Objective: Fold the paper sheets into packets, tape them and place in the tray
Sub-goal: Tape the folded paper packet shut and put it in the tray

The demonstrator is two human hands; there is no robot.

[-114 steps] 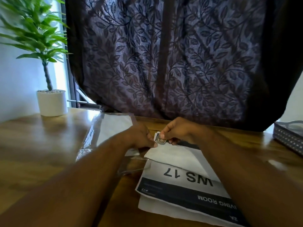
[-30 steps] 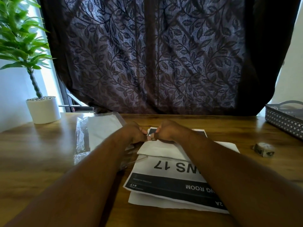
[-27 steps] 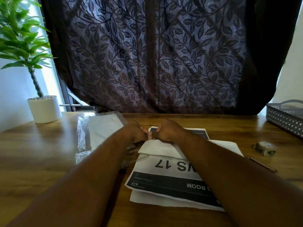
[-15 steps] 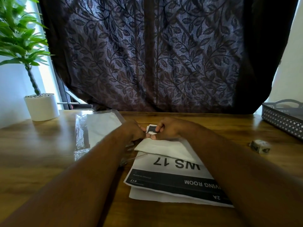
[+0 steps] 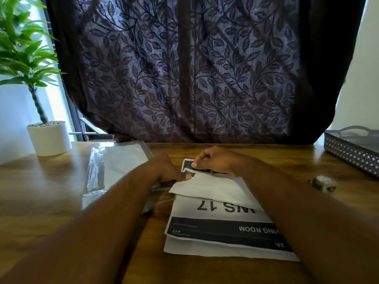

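Note:
A stack of printed paper sheets [image 5: 221, 224] lies on the wooden table in front of me, the top one reading "WS 17" upside down. A white folded flap [image 5: 213, 186] lies over its far end. My left hand [image 5: 164, 171] presses a fingertip on the flap's far left corner. My right hand [image 5: 217, 160] pinches the far edge of the paper at a black-printed corner [image 5: 187, 163]. A small roll of patterned tape [image 5: 323, 183] lies on the table to the right. The grey perforated tray [image 5: 352, 149] stands at the far right.
A clear plastic sleeve with white sheets [image 5: 117, 167] lies left of the stack. A potted plant in a white pot [image 5: 49, 138] stands at the far left. A dark leaf-patterned curtain [image 5: 194, 68] hangs behind the table edge.
My hands have moved slightly apart at the paper's far edge; the right hand lifted a little, baring more of the black-printed corner. The head camera shifted so the scene sits slightly differently.

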